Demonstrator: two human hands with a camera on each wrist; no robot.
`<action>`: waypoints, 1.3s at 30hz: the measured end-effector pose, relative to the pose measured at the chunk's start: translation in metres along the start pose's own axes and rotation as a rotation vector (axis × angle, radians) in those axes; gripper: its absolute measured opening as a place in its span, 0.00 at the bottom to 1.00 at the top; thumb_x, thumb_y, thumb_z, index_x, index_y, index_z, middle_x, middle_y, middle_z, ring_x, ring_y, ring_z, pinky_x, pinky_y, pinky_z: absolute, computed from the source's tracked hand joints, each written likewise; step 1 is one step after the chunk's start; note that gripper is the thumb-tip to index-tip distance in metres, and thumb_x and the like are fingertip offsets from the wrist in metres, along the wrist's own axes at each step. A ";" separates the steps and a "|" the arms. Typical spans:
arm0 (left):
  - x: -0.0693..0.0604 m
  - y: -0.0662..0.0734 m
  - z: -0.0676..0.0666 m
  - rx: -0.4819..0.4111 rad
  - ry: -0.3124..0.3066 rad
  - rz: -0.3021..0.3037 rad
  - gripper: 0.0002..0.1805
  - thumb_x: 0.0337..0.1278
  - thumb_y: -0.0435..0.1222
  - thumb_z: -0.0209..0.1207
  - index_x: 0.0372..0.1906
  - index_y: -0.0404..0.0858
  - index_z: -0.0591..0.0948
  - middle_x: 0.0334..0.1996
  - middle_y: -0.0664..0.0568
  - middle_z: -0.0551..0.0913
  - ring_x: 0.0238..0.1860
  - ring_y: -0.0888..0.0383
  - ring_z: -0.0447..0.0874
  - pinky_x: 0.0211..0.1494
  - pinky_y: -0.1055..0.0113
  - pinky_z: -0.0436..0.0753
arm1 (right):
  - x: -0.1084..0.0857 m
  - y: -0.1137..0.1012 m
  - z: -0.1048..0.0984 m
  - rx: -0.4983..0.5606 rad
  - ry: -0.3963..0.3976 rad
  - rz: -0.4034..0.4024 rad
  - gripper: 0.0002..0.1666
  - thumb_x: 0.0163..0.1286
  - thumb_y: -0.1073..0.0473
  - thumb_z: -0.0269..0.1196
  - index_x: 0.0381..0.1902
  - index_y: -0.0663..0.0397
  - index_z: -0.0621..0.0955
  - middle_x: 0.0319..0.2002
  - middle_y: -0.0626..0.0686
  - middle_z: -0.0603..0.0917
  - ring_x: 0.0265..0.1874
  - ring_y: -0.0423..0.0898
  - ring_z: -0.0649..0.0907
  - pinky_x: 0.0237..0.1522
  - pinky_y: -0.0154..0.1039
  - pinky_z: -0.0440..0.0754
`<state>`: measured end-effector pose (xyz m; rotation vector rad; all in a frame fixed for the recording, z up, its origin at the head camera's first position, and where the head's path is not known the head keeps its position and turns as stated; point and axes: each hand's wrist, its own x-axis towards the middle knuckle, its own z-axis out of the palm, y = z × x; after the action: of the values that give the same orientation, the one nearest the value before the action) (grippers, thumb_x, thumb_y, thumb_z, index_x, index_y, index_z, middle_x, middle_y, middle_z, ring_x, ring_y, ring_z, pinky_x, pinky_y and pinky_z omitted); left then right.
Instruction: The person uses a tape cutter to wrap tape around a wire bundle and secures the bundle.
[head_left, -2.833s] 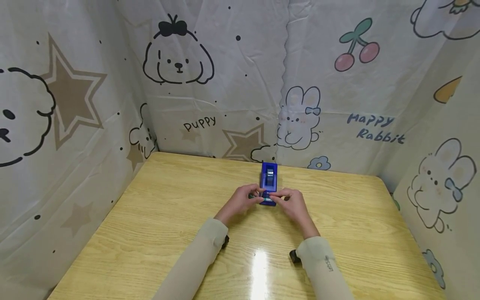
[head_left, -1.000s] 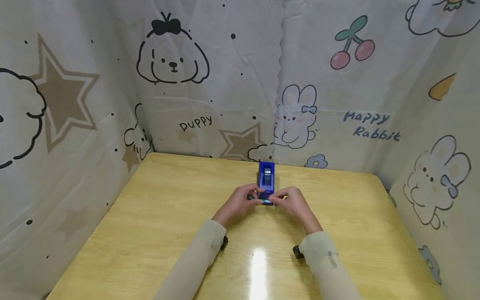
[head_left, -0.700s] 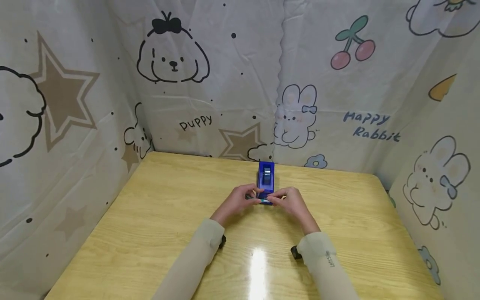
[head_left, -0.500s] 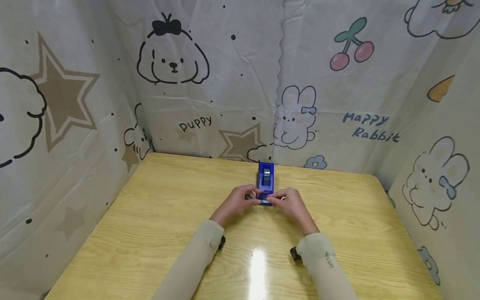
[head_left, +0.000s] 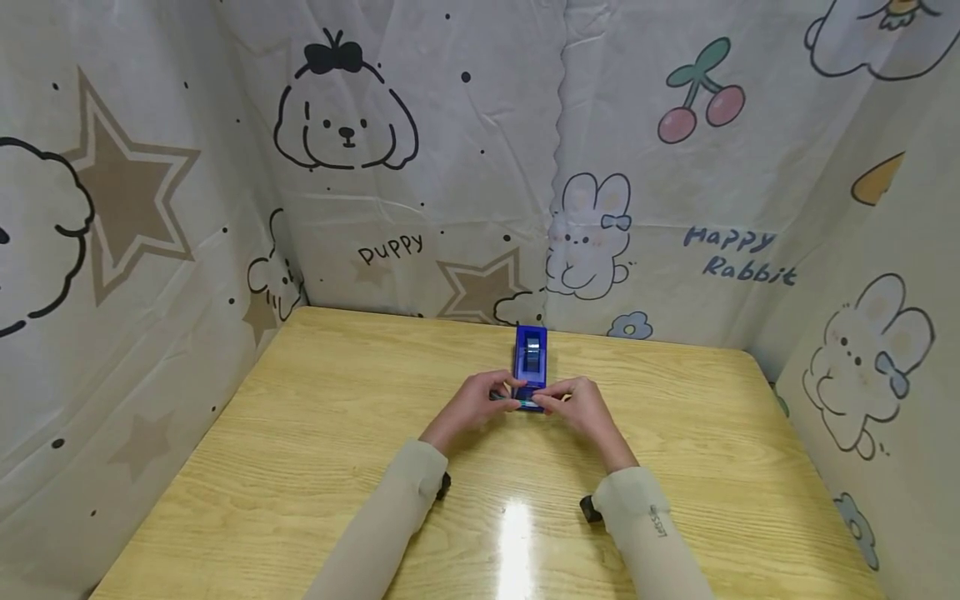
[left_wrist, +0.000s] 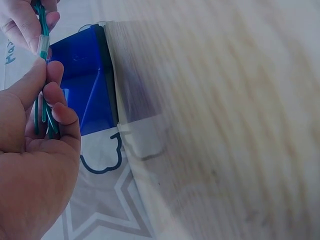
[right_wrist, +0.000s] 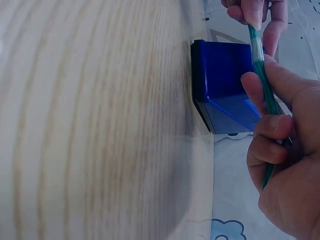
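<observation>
A bundle of thin green strands (right_wrist: pixel 270 95) runs between my two hands, with a band of clear tape (left_wrist: pixel 44 42) wrapped round its middle. My left hand (head_left: pixel 478 400) pinches it just left of the tape, and strand ends show among the curled fingers in the left wrist view. On the other side of the tape, my right hand (head_left: pixel 581 404) holds the bundle between thumb and fingers; its rear part lies along the palm. Right behind the hands stands a blue tape dispenser (head_left: pixel 518 367) with a tape roll (head_left: pixel 532 350) in it. Fingers hide part of its front end.
The wooden table (head_left: pixel 360 392) bears the dispenser near its back edge. A printed cloth curtain (head_left: pixel 465 192) hangs close behind the table and along both sides.
Both hands keep their hold on the bundle in front of the dispenser, the fingers shifting only slightly. The head view has moved a little; the dispenser stands where it was.
</observation>
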<state>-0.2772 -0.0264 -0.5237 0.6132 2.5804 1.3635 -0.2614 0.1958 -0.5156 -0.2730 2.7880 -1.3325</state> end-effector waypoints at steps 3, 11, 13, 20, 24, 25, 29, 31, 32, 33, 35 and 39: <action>-0.001 0.000 0.000 -0.019 -0.002 0.000 0.17 0.65 0.36 0.68 0.58 0.46 0.86 0.36 0.54 0.85 0.37 0.61 0.79 0.43 0.68 0.78 | 0.000 0.001 0.001 -0.005 0.002 -0.008 0.08 0.69 0.54 0.72 0.39 0.50 0.93 0.28 0.49 0.90 0.30 0.48 0.84 0.26 0.34 0.74; 0.000 0.000 0.001 -0.037 -0.002 -0.014 0.18 0.66 0.35 0.68 0.59 0.47 0.86 0.34 0.55 0.84 0.37 0.61 0.79 0.42 0.67 0.78 | -0.001 0.002 0.001 -0.013 0.015 -0.026 0.07 0.69 0.55 0.72 0.40 0.50 0.93 0.31 0.50 0.91 0.30 0.47 0.85 0.30 0.35 0.78; -0.001 0.000 0.001 -0.037 0.000 -0.013 0.19 0.66 0.35 0.68 0.60 0.48 0.86 0.34 0.55 0.84 0.37 0.61 0.80 0.42 0.67 0.78 | -0.001 0.001 0.001 -0.017 0.010 -0.031 0.08 0.70 0.55 0.71 0.40 0.51 0.93 0.31 0.50 0.91 0.30 0.45 0.83 0.32 0.36 0.78; -0.006 0.003 0.001 -0.021 0.008 0.000 0.19 0.67 0.36 0.68 0.60 0.47 0.80 0.33 0.54 0.84 0.35 0.60 0.79 0.44 0.65 0.78 | -0.005 0.000 -0.002 -0.020 -0.014 -0.023 0.08 0.71 0.55 0.71 0.42 0.50 0.93 0.33 0.48 0.91 0.29 0.42 0.80 0.32 0.34 0.77; -0.009 0.004 0.001 -0.002 0.008 -0.016 0.14 0.69 0.40 0.66 0.54 0.43 0.78 0.36 0.54 0.84 0.37 0.60 0.80 0.47 0.62 0.78 | -0.005 0.001 -0.002 -0.007 -0.010 -0.040 0.07 0.70 0.55 0.71 0.41 0.50 0.93 0.32 0.48 0.91 0.27 0.43 0.78 0.29 0.33 0.75; -0.010 0.004 0.001 -0.001 0.008 -0.025 0.12 0.70 0.41 0.65 0.52 0.42 0.79 0.36 0.55 0.84 0.37 0.60 0.80 0.47 0.62 0.79 | -0.006 0.001 -0.002 -0.002 -0.007 -0.045 0.07 0.70 0.55 0.72 0.40 0.50 0.93 0.31 0.48 0.90 0.26 0.43 0.78 0.28 0.33 0.75; -0.013 0.003 0.000 -0.011 -0.012 -0.038 0.11 0.75 0.45 0.60 0.43 0.41 0.83 0.35 0.55 0.85 0.36 0.59 0.80 0.43 0.63 0.81 | -0.007 0.000 -0.002 0.007 0.010 -0.053 0.05 0.69 0.55 0.73 0.38 0.49 0.93 0.30 0.47 0.90 0.24 0.43 0.77 0.26 0.33 0.73; -0.014 0.002 -0.001 -0.024 -0.028 -0.036 0.13 0.77 0.45 0.57 0.40 0.40 0.84 0.34 0.54 0.85 0.34 0.58 0.80 0.39 0.65 0.81 | -0.008 -0.001 -0.001 0.002 0.017 -0.054 0.05 0.68 0.55 0.73 0.37 0.48 0.93 0.30 0.47 0.90 0.24 0.43 0.77 0.27 0.33 0.74; -0.014 0.001 -0.002 -0.033 -0.036 -0.034 0.14 0.78 0.44 0.57 0.39 0.39 0.84 0.33 0.54 0.85 0.32 0.58 0.80 0.38 0.65 0.81 | -0.009 -0.001 -0.001 -0.002 0.018 -0.055 0.05 0.68 0.55 0.73 0.37 0.48 0.93 0.31 0.47 0.90 0.24 0.43 0.77 0.27 0.33 0.74; -0.014 0.001 -0.002 -0.041 -0.041 -0.033 0.15 0.78 0.44 0.57 0.39 0.38 0.84 0.33 0.53 0.85 0.31 0.58 0.80 0.36 0.66 0.81 | -0.010 -0.002 -0.001 -0.004 0.019 -0.056 0.05 0.68 0.54 0.73 0.37 0.48 0.93 0.31 0.47 0.90 0.24 0.43 0.77 0.27 0.33 0.74; -0.015 0.000 -0.003 -0.053 -0.044 -0.030 0.14 0.77 0.42 0.58 0.39 0.37 0.84 0.32 0.54 0.85 0.30 0.59 0.79 0.35 0.67 0.80 | -0.011 -0.003 -0.001 -0.004 0.019 -0.060 0.06 0.67 0.54 0.73 0.37 0.48 0.93 0.32 0.47 0.91 0.24 0.43 0.77 0.26 0.33 0.73; -0.016 0.000 -0.005 -0.072 -0.041 -0.028 0.10 0.75 0.40 0.61 0.38 0.39 0.85 0.32 0.55 0.85 0.31 0.60 0.79 0.36 0.68 0.80 | -0.013 -0.006 0.000 0.003 0.017 -0.062 0.06 0.67 0.54 0.74 0.36 0.48 0.93 0.33 0.48 0.91 0.23 0.43 0.76 0.25 0.32 0.71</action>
<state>-0.2643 -0.0367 -0.5213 0.5845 2.4869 1.4125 -0.2479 0.1948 -0.5116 -0.3524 2.8137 -1.3577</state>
